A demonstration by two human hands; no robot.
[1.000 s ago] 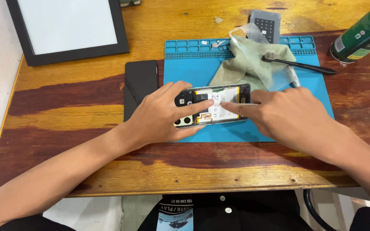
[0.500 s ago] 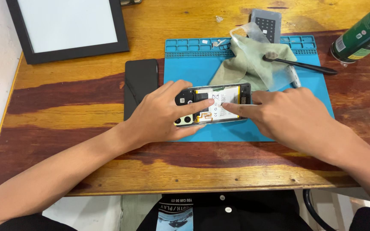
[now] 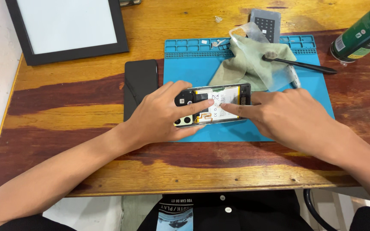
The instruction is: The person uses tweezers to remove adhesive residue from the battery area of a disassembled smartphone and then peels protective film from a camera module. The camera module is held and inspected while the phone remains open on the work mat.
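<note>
An opened smartphone [image 3: 229, 95] lies back-up on the blue repair mat [image 3: 202, 70], its battery and boards bare. My left hand [image 3: 161, 115] grips its left end, thumb under the near edge and fingers over the camera part. My right hand [image 3: 285, 117] rests on the right end, its index finger pressing on the white battery beside my left fingertip. Both fingertips meet near the phone's middle.
A black back cover [image 3: 140, 85] lies left of the mat. A grey-green cloth [image 3: 249, 64], a clear plastic film and a black brush [image 3: 300, 65] lie on the mat's far side. A green spray can [image 3: 362, 32], a grey box [image 3: 265, 22] and a black-framed panel [image 3: 67, 28] stand on the wooden table [image 3: 65, 107].
Both hands stay on the phone. The fingertips shift only slightly on the battery.
</note>
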